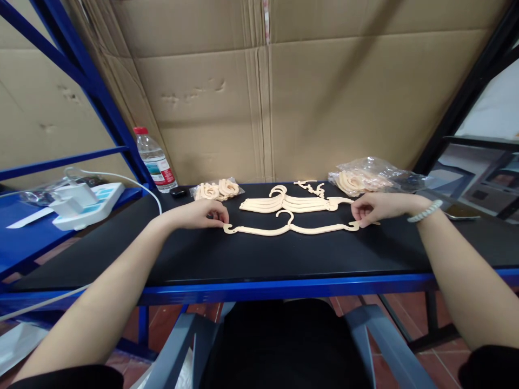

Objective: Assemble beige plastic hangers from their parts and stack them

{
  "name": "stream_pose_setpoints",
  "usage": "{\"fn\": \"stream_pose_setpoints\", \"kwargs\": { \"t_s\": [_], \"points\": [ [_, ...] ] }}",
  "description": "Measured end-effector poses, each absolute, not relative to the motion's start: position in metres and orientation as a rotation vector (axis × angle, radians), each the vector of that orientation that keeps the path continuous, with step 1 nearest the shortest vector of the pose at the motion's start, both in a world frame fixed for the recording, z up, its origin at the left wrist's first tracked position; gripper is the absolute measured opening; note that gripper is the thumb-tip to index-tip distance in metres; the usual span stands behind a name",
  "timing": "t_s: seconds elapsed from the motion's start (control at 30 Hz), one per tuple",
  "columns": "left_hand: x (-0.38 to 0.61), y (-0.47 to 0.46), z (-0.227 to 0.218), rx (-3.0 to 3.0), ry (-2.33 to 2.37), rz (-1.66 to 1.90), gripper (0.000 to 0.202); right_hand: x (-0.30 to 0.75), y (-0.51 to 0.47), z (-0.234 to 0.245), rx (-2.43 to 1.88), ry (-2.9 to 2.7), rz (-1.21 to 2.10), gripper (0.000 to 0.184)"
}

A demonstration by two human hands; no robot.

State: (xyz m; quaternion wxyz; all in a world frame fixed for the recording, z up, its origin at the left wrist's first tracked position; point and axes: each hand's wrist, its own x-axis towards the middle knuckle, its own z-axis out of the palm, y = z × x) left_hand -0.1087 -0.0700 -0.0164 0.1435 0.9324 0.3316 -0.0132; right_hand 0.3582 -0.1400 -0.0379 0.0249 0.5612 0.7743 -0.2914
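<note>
A cream plastic hanger lies flat on the black table top. My left hand pinches its left end. My right hand pinches its right end; a white bead bracelet is on that wrist. Just behind the hanger lies a stack of the same cream hangers. A small loose cream piece rests behind the stack.
A clear bag of cream parts sits at the back left, another bag at the back right. A water bottle stands by the blue rack post. A white device with a cable lies on the blue shelf. Cardboard lines the back.
</note>
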Motion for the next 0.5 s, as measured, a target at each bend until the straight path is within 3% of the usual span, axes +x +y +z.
{"fn": "stream_pose_setpoints", "kwargs": {
  "t_s": [0.17, 0.37, 0.5],
  "points": [
    [-0.108, -0.071, -0.018, 2.722, 1.058, 0.035, 0.026, 0.361, -0.144, -0.035, 1.8, 2.433, -0.8, 0.027],
    [-0.097, -0.073, -0.009, 2.796, 1.06, 0.077, 0.026, 0.341, -0.127, -0.018, 2.162, 2.794, -0.138, 0.022],
    [-0.073, -0.065, -0.006, 2.898, 1.012, 0.05, 0.023, 0.317, -0.091, -0.014, 2.356, 2.575, -0.06, 0.016]
  ]
}}
